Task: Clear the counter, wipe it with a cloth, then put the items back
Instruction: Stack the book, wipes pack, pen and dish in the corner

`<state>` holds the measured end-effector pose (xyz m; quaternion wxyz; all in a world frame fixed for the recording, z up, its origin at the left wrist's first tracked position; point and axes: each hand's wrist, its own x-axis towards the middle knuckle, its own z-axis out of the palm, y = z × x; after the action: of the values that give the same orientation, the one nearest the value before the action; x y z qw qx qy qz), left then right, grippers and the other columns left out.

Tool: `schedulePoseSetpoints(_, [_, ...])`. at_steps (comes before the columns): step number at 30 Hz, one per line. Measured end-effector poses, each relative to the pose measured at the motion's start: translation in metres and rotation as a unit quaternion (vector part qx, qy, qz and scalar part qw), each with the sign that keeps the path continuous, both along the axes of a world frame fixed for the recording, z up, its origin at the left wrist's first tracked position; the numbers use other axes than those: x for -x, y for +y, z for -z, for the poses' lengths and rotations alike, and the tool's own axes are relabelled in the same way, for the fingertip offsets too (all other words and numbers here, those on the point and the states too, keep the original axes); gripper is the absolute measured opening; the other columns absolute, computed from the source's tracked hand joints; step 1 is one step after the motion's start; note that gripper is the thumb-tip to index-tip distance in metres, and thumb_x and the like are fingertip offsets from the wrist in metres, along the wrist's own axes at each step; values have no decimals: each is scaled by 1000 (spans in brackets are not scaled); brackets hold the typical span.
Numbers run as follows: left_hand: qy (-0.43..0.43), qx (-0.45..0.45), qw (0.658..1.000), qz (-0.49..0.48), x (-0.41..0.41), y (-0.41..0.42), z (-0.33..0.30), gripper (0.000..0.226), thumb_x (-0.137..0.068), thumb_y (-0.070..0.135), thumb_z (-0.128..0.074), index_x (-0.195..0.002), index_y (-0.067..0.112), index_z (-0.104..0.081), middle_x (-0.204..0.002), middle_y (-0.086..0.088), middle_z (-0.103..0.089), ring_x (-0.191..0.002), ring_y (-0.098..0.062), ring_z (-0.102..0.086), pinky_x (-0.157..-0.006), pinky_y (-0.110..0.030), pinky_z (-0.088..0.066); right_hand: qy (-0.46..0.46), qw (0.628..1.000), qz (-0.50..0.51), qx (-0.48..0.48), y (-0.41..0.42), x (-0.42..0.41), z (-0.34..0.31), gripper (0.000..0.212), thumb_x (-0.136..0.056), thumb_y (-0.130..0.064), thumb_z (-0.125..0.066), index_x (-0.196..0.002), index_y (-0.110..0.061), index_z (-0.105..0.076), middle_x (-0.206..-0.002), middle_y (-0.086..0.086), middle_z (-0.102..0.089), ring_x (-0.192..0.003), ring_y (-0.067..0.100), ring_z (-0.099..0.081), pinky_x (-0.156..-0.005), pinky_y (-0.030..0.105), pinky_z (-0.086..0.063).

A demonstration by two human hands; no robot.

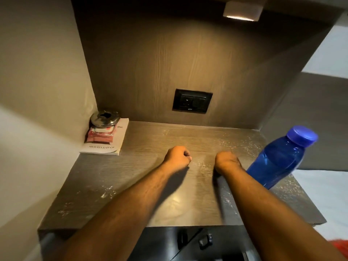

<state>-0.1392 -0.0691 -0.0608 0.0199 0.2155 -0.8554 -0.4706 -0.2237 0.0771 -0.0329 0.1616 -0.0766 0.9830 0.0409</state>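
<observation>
The wooden counter point(131, 185) carries white dust specks across its top. My left hand point(178, 159) hovers over its middle as a fist with nothing in it. My right hand point(227, 162) is beside it, also curled into an empty fist. A blue plastic bottle point(278, 159) with a blue cap stands at the counter's right edge, close to my right forearm. In the back left corner lies a white book point(111, 142) with a pink packet point(101, 135) and a round metal tin point(105, 117) stacked on it.
A black wall socket point(192, 100) sits in the wooden back panel. A small lamp point(243, 11) glows under the shelf above. A white bed surface point(323, 193) lies to the right, with a bit of red cloth point(340, 245) at the lower right corner.
</observation>
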Motion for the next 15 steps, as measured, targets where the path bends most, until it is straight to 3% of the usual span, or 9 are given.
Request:
schedulePoseSetpoints(3, [6, -29, 999, -13, -7, 0, 3, 9, -86, 16, -65, -94, 13, -71, -97, -4, -71, -92, -19, -64, -82, -27, -51, 11, 997, -5, 76, -13, -1, -5, 8, -91, -14, -59, -91, -7, -62, -97, 10, -63, -88, 25, -61, -81, 35, -55])
schedulePoseSetpoints(5, [3, -61, 998, -21, -13, -1, 2, 5, -86, 19, -67, -89, 17, -70, -82, -1, -69, -79, -18, -64, -70, -28, -50, 7, 988, 1, 154, -35, 1, -15, 5, -89, -9, -61, -87, -5, -61, -100, 14, -66, -93, 28, -64, -84, 37, -56])
schedulePoseSetpoints(8, [-14, -105, 993, -54, -23, -10, -1, 12, -86, 27, -66, -85, 15, -69, -75, -6, -68, -64, -20, -63, -51, -24, -45, -4, 941, 10, 339, -78, -1, -31, 19, -85, -7, -62, -104, -1, -62, -109, 20, -66, -104, 35, -63, -90, 44, -54])
schedulePoseSetpoints(10, [-21, -138, 986, -91, -32, -23, -2, 10, -87, 25, -64, -83, 17, -66, -77, -6, -67, -57, -17, -62, -41, -20, -40, -18, 905, 12, 425, -105, -9, -37, 17, -84, -6, -60, -101, -5, -57, -109, 22, -63, -104, 37, -61, -91, 48, -53])
schedulePoseSetpoints(13, [-2, -178, 972, -157, -48, -53, -6, 10, -88, 19, -63, -78, 20, -61, -75, -1, -65, -54, -12, -62, -34, -18, -35, -39, 872, 13, 489, -146, -23, -37, 12, -87, -6, -59, -98, -4, -56, -108, 23, -63, -102, 38, -62, -89, 52, -54])
schedulePoseSetpoints(15, [14, -188, 962, -195, -61, -74, -9, 3, -87, 16, -64, -86, 19, -65, -76, 0, -65, -57, -11, -63, -33, -18, -36, -63, 848, 20, 525, -169, -35, -36, 10, -91, -8, -56, -100, -3, -57, -107, 22, -63, -98, 36, -63, -88, 51, -54])
